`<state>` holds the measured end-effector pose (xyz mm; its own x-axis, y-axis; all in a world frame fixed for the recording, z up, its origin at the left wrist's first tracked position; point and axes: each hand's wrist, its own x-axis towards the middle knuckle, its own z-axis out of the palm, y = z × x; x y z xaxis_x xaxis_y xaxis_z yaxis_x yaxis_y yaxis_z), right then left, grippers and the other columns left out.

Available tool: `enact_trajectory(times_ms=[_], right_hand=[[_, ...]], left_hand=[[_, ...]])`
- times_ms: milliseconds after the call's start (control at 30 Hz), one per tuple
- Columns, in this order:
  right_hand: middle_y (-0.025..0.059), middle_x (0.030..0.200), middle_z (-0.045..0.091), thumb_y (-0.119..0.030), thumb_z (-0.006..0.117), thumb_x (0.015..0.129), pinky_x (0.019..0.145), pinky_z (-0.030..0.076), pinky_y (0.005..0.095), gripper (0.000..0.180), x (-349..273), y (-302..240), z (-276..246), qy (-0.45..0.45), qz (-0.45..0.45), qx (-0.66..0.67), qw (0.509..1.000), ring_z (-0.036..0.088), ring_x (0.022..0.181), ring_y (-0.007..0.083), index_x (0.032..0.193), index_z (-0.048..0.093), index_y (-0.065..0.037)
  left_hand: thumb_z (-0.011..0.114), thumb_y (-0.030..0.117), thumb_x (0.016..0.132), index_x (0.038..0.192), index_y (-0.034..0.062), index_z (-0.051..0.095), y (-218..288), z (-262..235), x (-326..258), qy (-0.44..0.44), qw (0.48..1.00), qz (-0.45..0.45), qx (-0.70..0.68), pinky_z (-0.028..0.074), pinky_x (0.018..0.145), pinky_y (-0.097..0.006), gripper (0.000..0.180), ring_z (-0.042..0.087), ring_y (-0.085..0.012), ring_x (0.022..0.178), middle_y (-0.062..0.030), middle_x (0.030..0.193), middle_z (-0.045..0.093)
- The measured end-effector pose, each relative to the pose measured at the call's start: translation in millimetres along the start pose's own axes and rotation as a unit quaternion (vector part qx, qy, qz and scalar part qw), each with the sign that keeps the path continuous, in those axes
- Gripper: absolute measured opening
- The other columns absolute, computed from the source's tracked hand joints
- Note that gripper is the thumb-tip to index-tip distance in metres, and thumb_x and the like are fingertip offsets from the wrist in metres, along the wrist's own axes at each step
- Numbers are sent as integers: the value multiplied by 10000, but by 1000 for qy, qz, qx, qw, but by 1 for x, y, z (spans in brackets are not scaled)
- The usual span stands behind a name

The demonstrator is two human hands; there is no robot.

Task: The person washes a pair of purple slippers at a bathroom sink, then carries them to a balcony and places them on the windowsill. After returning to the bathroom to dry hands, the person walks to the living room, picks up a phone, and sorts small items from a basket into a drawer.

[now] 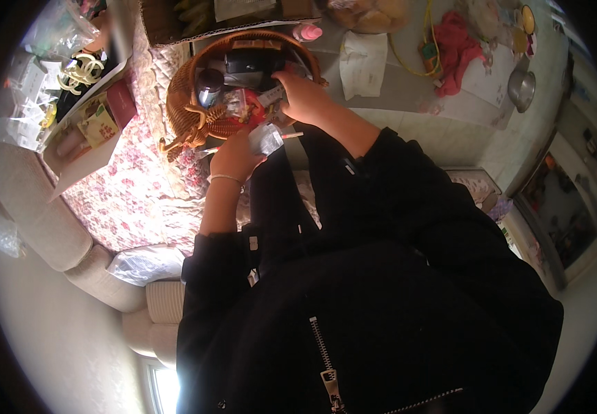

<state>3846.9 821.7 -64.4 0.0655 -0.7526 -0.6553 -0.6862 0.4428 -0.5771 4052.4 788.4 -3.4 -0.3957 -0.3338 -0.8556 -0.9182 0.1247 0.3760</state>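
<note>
"Sorting through that wicker basket (184, 110) goes better if one hand only holds, doesn't it?"

"Yes, and that is how it stands. Her left hand (235, 157) is closed on a small silvery packet (265, 138) with a thin stick (291, 135) poking out beside it, just at the near rim of the basket. Keep that grip light and the packet flat, so nothing spills onto the floral cloth (126, 200)."

"And the right hand (305, 93)?"

"It is down among the small bottles and tubes inside, fingers curled round something. What exactly, I cannot tell. I'd lift one item at a time, straight up, clear of the dark round-capped jar (209, 86), since the basket is packed tight."

"Anything to mind nearby?"

"The pink bottle (306, 32) just behind the rim could tip"
</note>
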Motion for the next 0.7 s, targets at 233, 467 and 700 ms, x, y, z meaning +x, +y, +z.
enact_trajectory(times_ms=[233,467,700], right_hand=[[145,1278,517,-138,662,762,888,479,426,462,-13,3,-6,31,-63,21,997,548,1121,314,1211,557,-112],[149,1185,580,-105,645,792,904,450,358,357,-29,14,-37,115,10,152,982,561,1078,295,1146,601,-89],[109,1069,627,-133,630,843,872,457,308,268,-39,12,-61,106,58,243,962,603,1030,215,1089,603,-32]], left_hand=[[787,209,676,1133,44,543,10,1,-8,114,985,113,-64,475,832,-407,544,581,-345,1010,-159,1048,607],[787,196,681,1127,61,530,43,-12,9,183,962,198,-50,485,795,-400,532,589,-319,981,-135,1073,583],[780,163,658,1215,128,499,52,-23,28,266,957,108,31,530,733,-388,625,592,-304,1011,-79,1234,499]])
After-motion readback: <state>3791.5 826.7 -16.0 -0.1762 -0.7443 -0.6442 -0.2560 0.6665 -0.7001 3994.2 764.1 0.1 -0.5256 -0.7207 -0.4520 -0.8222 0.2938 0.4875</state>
